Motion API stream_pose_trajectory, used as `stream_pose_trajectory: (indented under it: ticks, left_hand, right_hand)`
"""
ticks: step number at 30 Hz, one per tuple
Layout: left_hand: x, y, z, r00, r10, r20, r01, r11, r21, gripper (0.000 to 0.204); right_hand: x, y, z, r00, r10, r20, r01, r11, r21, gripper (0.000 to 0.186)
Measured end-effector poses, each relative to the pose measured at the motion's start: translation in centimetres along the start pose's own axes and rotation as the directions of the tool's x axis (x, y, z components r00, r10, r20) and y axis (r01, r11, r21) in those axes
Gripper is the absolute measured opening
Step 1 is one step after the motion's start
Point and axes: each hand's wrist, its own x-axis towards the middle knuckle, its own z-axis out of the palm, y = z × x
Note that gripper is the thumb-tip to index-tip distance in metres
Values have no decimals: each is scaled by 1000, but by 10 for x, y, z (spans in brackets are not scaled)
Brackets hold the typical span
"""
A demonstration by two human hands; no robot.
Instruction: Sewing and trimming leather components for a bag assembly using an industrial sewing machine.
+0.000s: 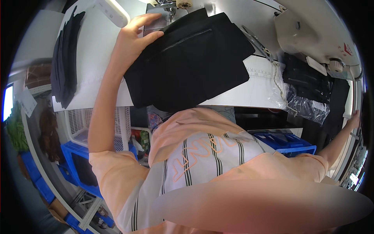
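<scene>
Black fabric pieces [187, 74] with a zipper [187, 40] set into them lie on the white sewing table, partly over its front edge. My left hand [134, 41] rests at their upper left corner, thumb and fingers spread, the thumb against the fabric's edge. Its fingertips point toward the presser foot [170, 12] of a sewing machine. Far off to the right, my right hand [353, 120] is stretched out beside the table's end, small near the picture's rim. Its fingers look extended, and nothing shows in them.
Scissors [259, 43] lie right of the fabric, near the machine head [315, 31]. Bagged black pieces [307, 78] sit at the table's right. A stack of dark strips [67, 62] hangs over the left front edge. Below are a white basket [122, 124] and a blue bin [286, 142].
</scene>
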Motion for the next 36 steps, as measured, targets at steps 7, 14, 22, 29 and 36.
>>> stream_pose_trajectory:
  ticks: [7,14,22,29,36]
  left_hand:
    - [-76,12,19,937,339,-87,-272,861,429,26]
    - [-83,6,34,936,351,-35,-266,768,583,36]
    - [-87,6,35,951,307,-37,-230,782,579,39]
    - [-82,5,25,960,275,-60,-211,845,491,31]
    - [-65,7,-13,997,-36,-63,54,949,310,34]
  right_hand:
    - [-279,-227,63,714,-684,-150,651,569,502,22]
    - [-540,-333,199,-57,-837,544,572,419,705,28]
    - [-580,-344,239,-205,-887,413,776,109,621,37]
    - [-564,-355,251,-184,-910,371,708,139,693,37]
    - [-532,-391,254,-244,-726,643,728,301,616,24]
